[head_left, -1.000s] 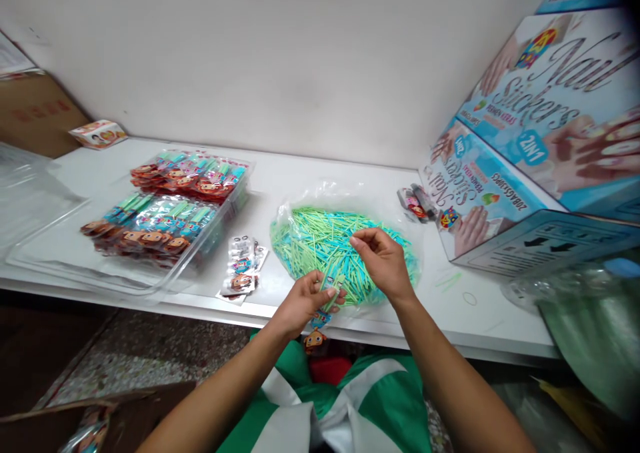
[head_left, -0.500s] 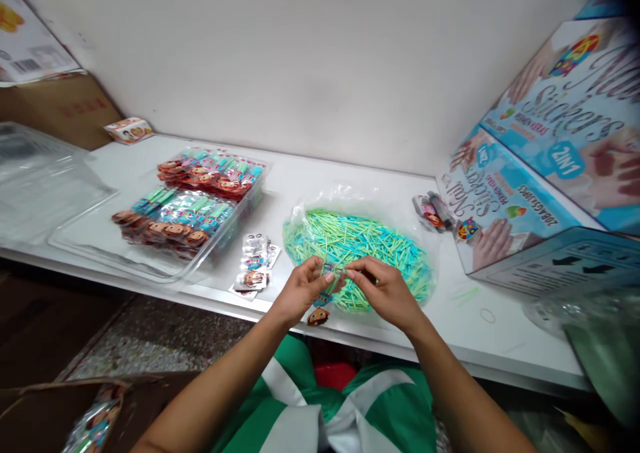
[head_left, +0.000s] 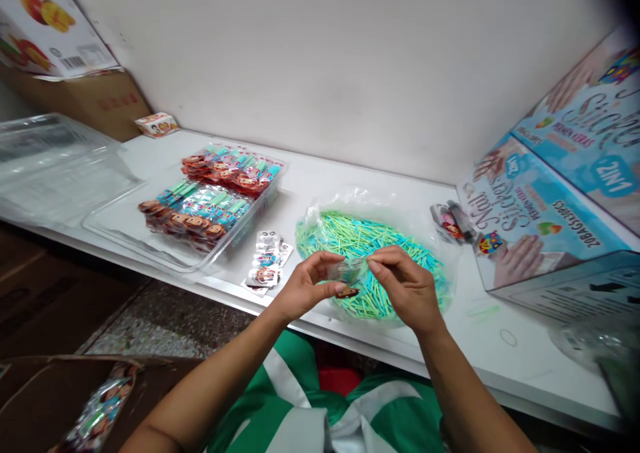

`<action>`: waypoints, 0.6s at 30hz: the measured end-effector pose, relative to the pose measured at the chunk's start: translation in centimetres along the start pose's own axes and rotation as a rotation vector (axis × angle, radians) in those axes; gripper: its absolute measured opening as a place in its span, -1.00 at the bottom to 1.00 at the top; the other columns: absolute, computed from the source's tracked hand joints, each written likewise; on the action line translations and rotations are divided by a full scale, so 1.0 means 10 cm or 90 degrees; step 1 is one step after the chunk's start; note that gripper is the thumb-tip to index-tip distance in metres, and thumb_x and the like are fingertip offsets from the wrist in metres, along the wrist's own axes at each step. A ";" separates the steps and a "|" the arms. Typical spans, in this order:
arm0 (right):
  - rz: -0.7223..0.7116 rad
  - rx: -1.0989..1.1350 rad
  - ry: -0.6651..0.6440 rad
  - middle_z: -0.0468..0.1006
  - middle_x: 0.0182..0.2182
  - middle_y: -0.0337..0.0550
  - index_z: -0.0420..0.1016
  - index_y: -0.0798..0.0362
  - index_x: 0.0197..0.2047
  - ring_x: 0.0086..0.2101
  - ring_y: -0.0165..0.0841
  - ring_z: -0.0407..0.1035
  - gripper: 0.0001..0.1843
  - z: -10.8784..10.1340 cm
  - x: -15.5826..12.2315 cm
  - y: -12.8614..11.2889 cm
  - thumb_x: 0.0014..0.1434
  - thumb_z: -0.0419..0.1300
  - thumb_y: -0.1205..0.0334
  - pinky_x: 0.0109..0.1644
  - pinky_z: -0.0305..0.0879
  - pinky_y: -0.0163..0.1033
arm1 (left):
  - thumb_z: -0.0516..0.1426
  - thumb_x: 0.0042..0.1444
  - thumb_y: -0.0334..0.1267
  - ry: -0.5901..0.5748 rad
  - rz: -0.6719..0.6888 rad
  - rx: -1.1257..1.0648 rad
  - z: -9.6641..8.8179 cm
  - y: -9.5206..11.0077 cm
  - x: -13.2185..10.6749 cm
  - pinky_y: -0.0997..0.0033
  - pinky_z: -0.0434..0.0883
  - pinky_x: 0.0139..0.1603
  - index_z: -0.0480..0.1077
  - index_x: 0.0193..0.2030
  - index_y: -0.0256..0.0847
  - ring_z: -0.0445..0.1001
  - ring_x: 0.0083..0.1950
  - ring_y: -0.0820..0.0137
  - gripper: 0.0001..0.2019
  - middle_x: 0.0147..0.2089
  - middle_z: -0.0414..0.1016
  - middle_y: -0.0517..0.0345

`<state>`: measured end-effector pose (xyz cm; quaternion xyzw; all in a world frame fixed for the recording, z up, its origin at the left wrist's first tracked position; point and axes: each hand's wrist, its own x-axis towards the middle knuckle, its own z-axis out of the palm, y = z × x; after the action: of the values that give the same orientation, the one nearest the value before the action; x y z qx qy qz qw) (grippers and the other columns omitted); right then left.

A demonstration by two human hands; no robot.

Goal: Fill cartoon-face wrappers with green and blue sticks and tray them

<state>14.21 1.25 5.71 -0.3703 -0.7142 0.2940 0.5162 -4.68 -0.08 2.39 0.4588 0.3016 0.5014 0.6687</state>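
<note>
Between my hands is a small clear packet point(head_left: 349, 273) with a brown cartoon face at its lower end. My left hand point(head_left: 314, 285) grips it with thumb and fingers. My right hand point(head_left: 406, 286) pinches at the packet's upper right end, where something thin and green shows; I cannot tell whether it is a stick or the film. Just behind and below both hands lies an open clear bag of green and blue plastic sticks point(head_left: 340, 234). To the left of my left hand are several flat printed packets point(head_left: 265, 260) on the table.
A clear plastic tray point(head_left: 200, 266) holds rows of filled packets point(head_left: 200, 206). Its clear lid point(head_left: 60, 166) stands at the left. Nail sticker boxes point(head_left: 535, 213) rise at the right, near a dark packet point(head_left: 453, 221), a rubber band point(head_left: 508, 337) and loose sticks point(head_left: 483, 313).
The packet has been tilted up, so its cartoon-face end now lies by my left thumb instead of hanging down. My right hand has moved slightly away from my left. The view has shifted leftward.
</note>
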 end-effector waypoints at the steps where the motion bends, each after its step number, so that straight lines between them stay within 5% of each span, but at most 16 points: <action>1: 0.005 0.015 0.007 0.43 -0.36 -0.21 0.46 -0.01 -0.29 -0.29 -0.38 0.33 -0.89 0.01 0.01 -0.01 0.15 0.15 0.37 -0.19 0.26 -0.24 | 0.30 -0.11 -0.30 -0.001 0.000 -0.001 0.00 -0.02 0.00 0.32 0.34 -0.08 0.38 -0.12 -0.23 0.44 -0.13 0.34 -0.63 -0.17 0.47 0.09; 5: 0.043 0.038 -0.028 0.41 -0.34 -0.21 0.44 0.00 -0.28 -0.30 -0.40 0.32 -0.93 0.09 0.04 -0.06 0.17 0.13 0.32 -0.20 0.26 -0.26 | 0.25 -0.04 -0.24 0.053 0.018 0.049 -0.02 -0.05 -0.01 0.44 0.34 -0.19 0.43 -0.32 -0.29 0.42 -0.29 0.45 -0.82 -0.36 0.45 0.15; 9: 0.114 0.009 -0.018 0.44 -0.36 -0.22 0.44 0.01 -0.26 -0.35 -0.42 0.32 -0.92 0.08 0.07 -0.05 0.17 0.15 0.23 -0.25 0.27 -0.30 | 0.23 -0.03 -0.17 0.135 0.040 0.141 -0.21 0.17 -0.02 0.46 0.36 -0.29 0.45 -0.25 -0.29 0.42 -0.34 0.45 -0.76 -0.35 0.47 0.12; 12: 0.174 -0.007 0.056 0.47 -0.40 -0.23 0.45 0.01 -0.23 -0.42 -0.44 0.31 -0.87 -0.04 0.06 0.02 0.15 0.16 0.17 -0.33 0.27 -0.32 | 0.22 -0.03 -0.19 0.250 0.136 0.268 -0.63 0.55 -0.01 0.51 0.35 -0.31 0.41 -0.10 -0.24 0.41 -0.35 0.47 -0.67 -0.37 0.44 0.18; 15: 0.221 -0.022 0.088 0.47 -0.44 -0.23 0.45 0.02 -0.24 -0.47 -0.46 0.27 -0.83 -0.17 0.02 0.11 0.14 0.17 0.12 -0.38 0.25 -0.33 | 0.21 -0.05 -0.20 0.364 0.222 0.471 -1.26 0.94 0.05 0.52 0.33 -0.33 0.37 -0.07 -0.25 0.38 -0.38 0.48 -0.63 -0.40 0.39 0.21; 18: 0.259 -0.031 0.089 0.46 -0.46 -0.23 0.45 0.03 -0.25 -0.50 -0.47 0.25 -0.80 -0.24 -0.05 0.19 0.13 0.18 0.09 -0.41 0.23 -0.33 | 0.14 -0.01 -0.19 0.480 0.184 0.660 -1.84 1.17 0.16 0.46 0.35 -0.32 0.32 0.02 -0.27 0.41 -0.35 0.42 -0.58 -0.35 0.42 0.15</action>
<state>17.03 1.96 4.64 -0.5387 -0.5940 0.3483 0.4854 -24.69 8.04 5.93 0.5504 0.6533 0.5019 0.1353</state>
